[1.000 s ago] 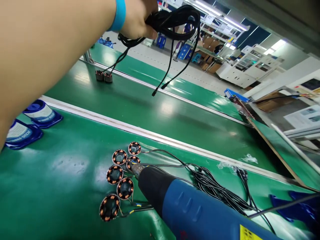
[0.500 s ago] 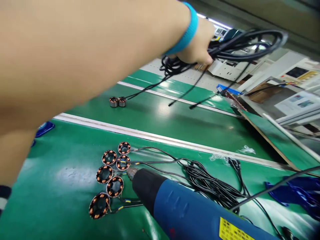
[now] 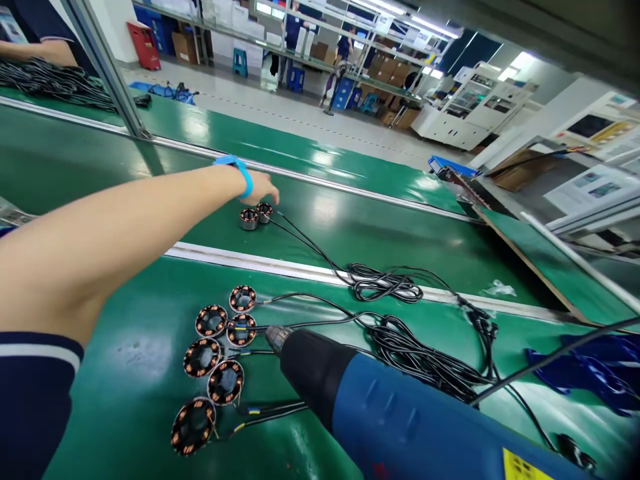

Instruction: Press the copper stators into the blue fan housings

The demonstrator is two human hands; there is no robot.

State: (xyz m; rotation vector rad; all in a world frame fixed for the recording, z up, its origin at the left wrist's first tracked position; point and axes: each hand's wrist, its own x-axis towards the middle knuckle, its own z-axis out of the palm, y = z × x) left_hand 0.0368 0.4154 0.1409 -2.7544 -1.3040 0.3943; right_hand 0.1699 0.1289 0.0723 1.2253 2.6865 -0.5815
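Fingers (image 3: 275,193) of the left hand (image 3: 259,187) curl down over the pair of copper-wound rings (image 3: 249,225), a little towards ten o'clock from the centre of the view; whether they grasp a ring or touch nothing, I cannot tell. Both rings sit side by side on the green strip (image 3: 320,217), beyond the white rail (image 3: 280,267). Thin black leads run from them towards four o'clock, to a looped cable coil (image 3: 384,286) lying across that rail. A tug on the leads could strain the fine joints at the rings, and the likely cause would be the loops catching on the neighbouring cable bundle (image 3: 425,363), which lies just beside them towards five o'clock. Six more rings (image 3: 188,448) cluster at about half past seven on the near surface (image 3: 125,420). From five o'clock, a blue tool (image 3: 400,407), seemingly a hot-air gun, points its metal nozzle (image 3: 277,339) at them. With the tip so near the leads, heat could scorch the insulation, or a knock could shift the rings. The right hand is out of view, so its grip cannot be told. Over at four o'clock, the grey cord (image 3: 550,357) crosses above the surface and could drag the bundle.
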